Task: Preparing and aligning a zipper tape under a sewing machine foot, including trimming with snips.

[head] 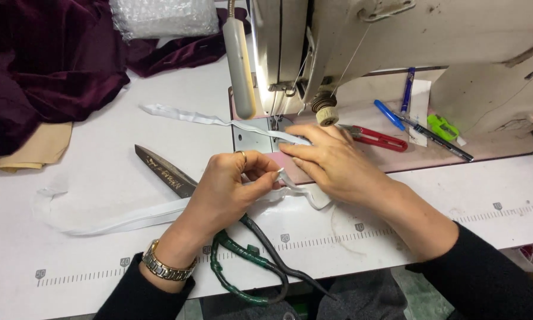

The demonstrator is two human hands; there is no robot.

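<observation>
Head view, items as I see them from my remote seat:

1. Left hand (228, 189), centre of the frame: thumb and fingers pinched together on a fold of the white fabric strip (160, 214). A ring sits on one finger and a metal wristwatch (163, 266) on the wrist at lower left of centre.

2. Right hand (332, 163), just right of centre: fingers straight and held together, pressed flat on the strip where it lies on the machine bed, fingertips pointing left toward the needle area.

3. White fabric strip: runs from a loop at the left edge of the table, under the left hand, up to the needle plate, and out again toward the upper left, ending near the dark cloth.

4. Sewing machine (432, 35): cream body filling the upper right, with a lit work lamp (240, 65) hanging beside the needle.

5. Large tailor's shears (171, 175): dark blades at centre left, partly under the left hand; green-wrapped handles near the bottom edge.

6. Red-handled thread snips (379, 139), right of the right hand, on the machine bed.

7. Blue pens (397, 106), a black pen and a green clip-like item (443, 126), upper right on the bed.

8. Dark maroon velvet cloth (47, 65), upper left, with tan fabric beneath it and bubble wrap (166, 16) at the top.

9. White table (426, 225), with a printed ruler scale along its near edge.
</observation>
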